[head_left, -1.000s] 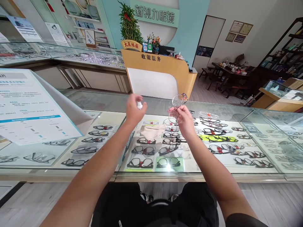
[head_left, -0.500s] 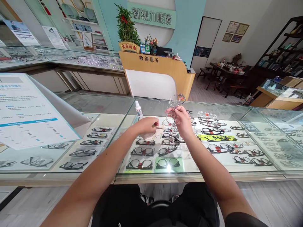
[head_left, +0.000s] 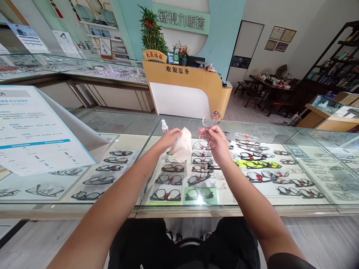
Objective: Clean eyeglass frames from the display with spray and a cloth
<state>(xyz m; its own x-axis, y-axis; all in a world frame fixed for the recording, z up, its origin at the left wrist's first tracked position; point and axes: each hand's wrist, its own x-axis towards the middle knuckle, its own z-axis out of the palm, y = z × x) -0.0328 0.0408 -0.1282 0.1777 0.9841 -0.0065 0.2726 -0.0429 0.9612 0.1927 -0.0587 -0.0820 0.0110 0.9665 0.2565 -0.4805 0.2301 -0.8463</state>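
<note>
My right hand (head_left: 218, 144) pinches a pair of eyeglasses (head_left: 209, 120) near the bridge, the frame turned upright so one lens is above the other. My left hand (head_left: 169, 139) is closed on a pale cloth (head_left: 183, 145), which hangs spread out beside the glasses without touching them. Just behind the left hand stands a white spray bottle (head_left: 164, 126), its lower part hidden by the fingers. Both hands are over the glass display counter (head_left: 230, 206).
Rows of eyeglass frames (head_left: 168, 195) lie beneath the glass. A large folded card sign (head_left: 42, 130) stands on the left of the counter. Beyond is a wooden cashier desk (head_left: 185, 76) with a plant (head_left: 153, 31) and small stands on it.
My left hand has lifted the cloth and opened it out from a bunched shape, turning it upright. The right hand holds the eyeglasses in nearly the same place.
</note>
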